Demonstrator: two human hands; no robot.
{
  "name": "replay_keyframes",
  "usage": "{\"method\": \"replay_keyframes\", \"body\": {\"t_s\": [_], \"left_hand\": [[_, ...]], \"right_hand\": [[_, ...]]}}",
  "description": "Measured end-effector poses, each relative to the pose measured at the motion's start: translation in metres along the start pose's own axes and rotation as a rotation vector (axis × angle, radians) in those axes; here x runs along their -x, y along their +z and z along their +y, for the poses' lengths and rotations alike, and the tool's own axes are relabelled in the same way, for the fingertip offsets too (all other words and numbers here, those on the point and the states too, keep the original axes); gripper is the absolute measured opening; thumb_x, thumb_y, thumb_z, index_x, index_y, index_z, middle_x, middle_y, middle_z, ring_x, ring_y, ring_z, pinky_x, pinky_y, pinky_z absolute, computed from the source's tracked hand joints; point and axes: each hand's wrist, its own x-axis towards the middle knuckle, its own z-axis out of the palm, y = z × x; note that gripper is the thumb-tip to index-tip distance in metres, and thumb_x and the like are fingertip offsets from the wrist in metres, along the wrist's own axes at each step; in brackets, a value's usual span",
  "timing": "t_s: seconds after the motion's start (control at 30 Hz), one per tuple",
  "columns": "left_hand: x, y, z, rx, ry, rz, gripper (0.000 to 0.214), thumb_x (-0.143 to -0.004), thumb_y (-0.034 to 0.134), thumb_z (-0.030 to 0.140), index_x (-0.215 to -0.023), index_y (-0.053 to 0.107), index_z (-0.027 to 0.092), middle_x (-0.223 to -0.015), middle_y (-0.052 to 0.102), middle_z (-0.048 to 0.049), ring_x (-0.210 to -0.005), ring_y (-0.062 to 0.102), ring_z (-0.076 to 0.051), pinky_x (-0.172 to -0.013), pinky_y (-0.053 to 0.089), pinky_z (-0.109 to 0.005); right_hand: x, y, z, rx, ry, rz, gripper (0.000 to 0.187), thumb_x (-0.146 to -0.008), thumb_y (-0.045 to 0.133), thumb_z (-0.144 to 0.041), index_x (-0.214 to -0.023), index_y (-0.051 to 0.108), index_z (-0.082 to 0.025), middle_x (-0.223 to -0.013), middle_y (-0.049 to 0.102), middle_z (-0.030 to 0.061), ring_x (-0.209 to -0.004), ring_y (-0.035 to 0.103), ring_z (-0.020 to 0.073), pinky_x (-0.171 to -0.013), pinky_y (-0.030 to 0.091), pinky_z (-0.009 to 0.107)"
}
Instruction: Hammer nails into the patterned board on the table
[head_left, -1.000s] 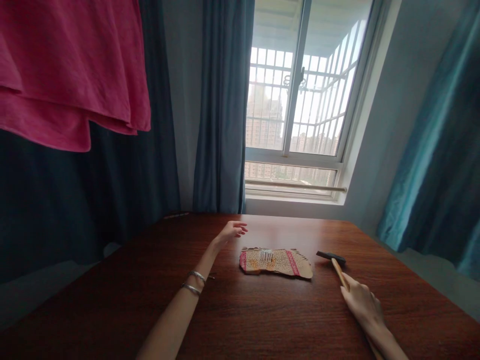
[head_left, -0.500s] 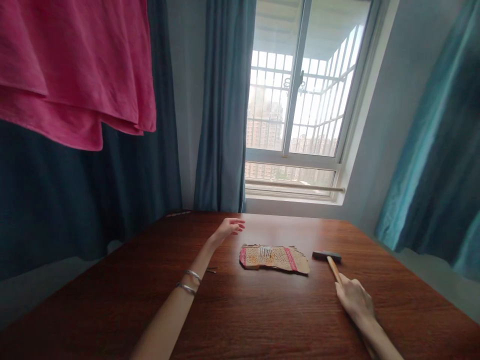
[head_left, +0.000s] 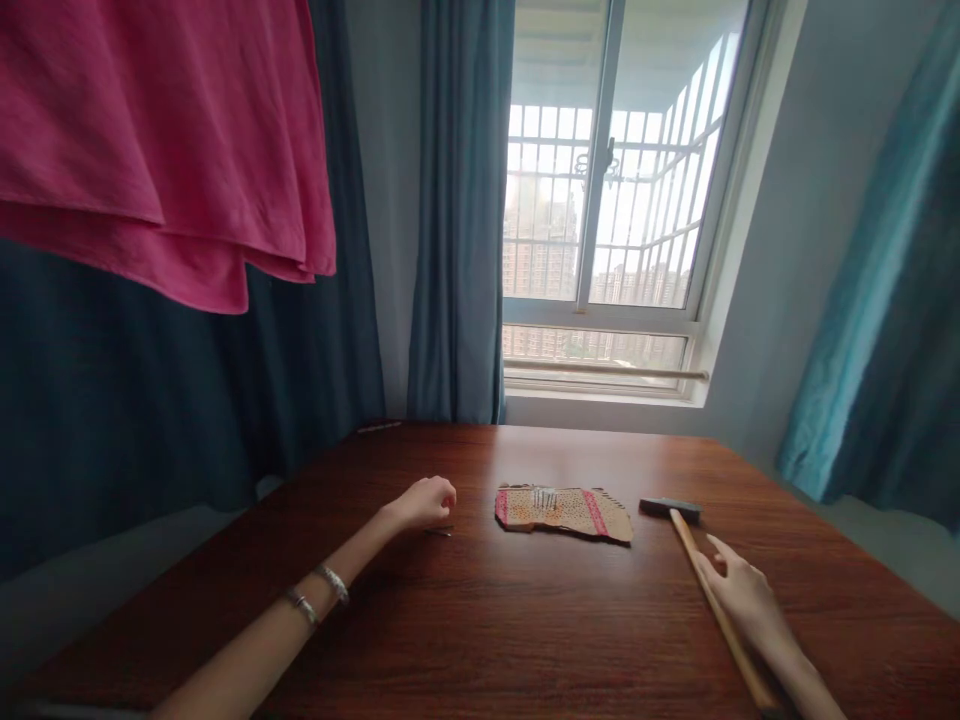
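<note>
My left hand (head_left: 426, 500) rests on the wooden table (head_left: 480, 630) with its fingers curled under; two bangles ring the wrist. A small nail (head_left: 439, 531) lies on the wood just in front of its knuckles. I cannot see whether the fingers hold anything. To the right lies a torn, dotted piece of cardboard (head_left: 564, 511) with several nails (head_left: 544, 497) standing in it. Further right lies a hammer (head_left: 670, 508), its wooden handle running toward me. My right hand (head_left: 742, 592) lies against the handle with fingers loose and apart, not wrapped round it.
A pink cloth (head_left: 157, 140) hangs at the upper left. Dark blue curtains (head_left: 457, 220) flank a barred window (head_left: 607, 200) behind the table; a teal curtain (head_left: 885, 300) hangs at the right. A thin dark object (head_left: 379, 427) lies at the table's far left edge.
My left hand pulled back from the far side of the cardboard toward me and curled shut beside the nail. My right hand loosened from the hammer handle, and the hammer now lies on the table.
</note>
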Motion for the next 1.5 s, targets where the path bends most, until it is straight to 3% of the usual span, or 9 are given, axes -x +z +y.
{"method": "replay_keyframes", "body": {"t_s": [0.1,0.2,0.47,0.7,0.93,1.13,1.27,1.4,1.5], "left_hand": [[0.018,0.003,-0.003,-0.160,0.079,-0.029,0.019,-0.067,0.053,0.015,-0.072,0.070,0.022,-0.081,0.067,-0.0039,-0.083,0.059,-0.019,-0.074,0.041,-0.025],[0.030,0.003,-0.004,-0.207,0.164,-0.017,0.019,-0.070,0.052,0.013,-0.071,0.069,0.021,-0.081,0.065,-0.0045,-0.085,0.058,-0.020,-0.075,0.040,-0.027],[0.046,0.000,-0.009,-0.216,0.232,0.028,0.017,-0.073,0.052,0.014,-0.072,0.068,0.021,-0.077,0.063,-0.0044,-0.083,0.055,-0.019,-0.076,0.038,-0.028],[0.043,0.008,-0.014,-0.321,0.293,0.027,0.014,-0.071,0.056,0.008,-0.065,0.063,0.019,-0.074,0.060,-0.0047,-0.084,0.054,-0.020,-0.075,0.038,-0.029],[0.037,0.015,-0.013,-0.438,0.339,0.051,0.011,-0.073,0.058,0.009,-0.065,0.061,0.016,-0.074,0.060,-0.0068,-0.082,0.053,-0.021,-0.074,0.038,-0.031],[0.034,0.007,-0.013,-0.452,0.374,0.081,0.013,-0.079,0.056,0.013,-0.068,0.062,0.017,-0.076,0.060,-0.0056,-0.082,0.052,-0.020,-0.075,0.037,-0.031],[0.030,-0.008,0.008,-0.421,0.465,0.173,0.015,-0.086,0.050,0.014,-0.077,0.062,0.017,-0.082,0.061,-0.0049,-0.084,0.052,-0.019,-0.076,0.038,-0.032],[0.030,-0.016,0.051,-0.422,0.693,0.260,0.019,-0.090,0.043,0.012,-0.094,0.062,0.017,-0.091,0.062,-0.0066,-0.092,0.052,-0.019,-0.084,0.039,-0.033],[0.031,-0.011,0.085,-0.423,0.868,0.295,0.023,-0.090,0.043,0.012,-0.102,0.060,0.019,-0.099,0.062,-0.0073,-0.095,0.053,-0.018,-0.087,0.041,-0.031]], "right_hand": [[0.007,-0.001,0.013,-0.091,-0.041,0.089,0.056,-0.081,0.039,-0.044,-0.124,0.054,-0.012,-0.111,0.066,0.0159,-0.105,0.060,0.0301,-0.092,0.045,0.040],[0.021,-0.007,0.017,-0.207,-0.091,0.094,0.050,-0.079,0.042,-0.041,-0.117,0.059,-0.014,-0.113,0.066,0.0134,-0.107,0.059,0.0280,-0.094,0.045,0.038],[0.043,-0.035,0.002,-0.410,-0.045,0.058,0.043,-0.078,0.046,-0.040,-0.111,0.062,-0.018,-0.112,0.067,0.0097,-0.094,0.066,0.0247,-0.087,0.051,0.034],[0.060,-0.050,-0.031,-0.462,-0.128,0.075,0.036,-0.076,0.050,-0.040,-0.102,0.066,-0.020,-0.105,0.071,0.0081,-0.100,0.064,0.0261,-0.088,0.050,0.035],[0.066,-0.042,-0.045,-0.484,-0.175,0.042,0.034,-0.077,0.050,-0.038,-0.101,0.067,-0.022,-0.106,0.070,0.0084,-0.095,0.066,0.0251,-0.086,0.052,0.034],[0.070,-0.041,-0.058,-0.538,-0.172,0.053,0.032,-0.076,0.052,-0.037,-0.098,0.068,-0.022,-0.101,0.072,0.0091,-0.090,0.067,0.0255,-0.084,0.053,0.035],[0.075,-0.044,-0.083,-0.600,-0.201,0.001,0.031,-0.079,0.051,-0.037,-0.099,0.069,-0.021,-0.098,0.072,0.0105,-0.089,0.066,0.0250,-0.080,0.053,0.034],[0.083,-0.046,-0.132,-0.656,-0.326,-0.152,0.029,-0.081,0.051,-0.039,-0.096,0.071,-0.021,-0.093,0.071,0.0083,-0.086,0.065,0.0229,-0.071,0.052,0.030],[0.085,-0.033,-0.171,-0.715,-0.387,-0.257,0.031,-0.082,0.052,-0.042,-0.087,0.073,-0.019,-0.084,0.070,0.0081,-0.076,0.062,0.0204,-0.060,0.049,0.026]]}}
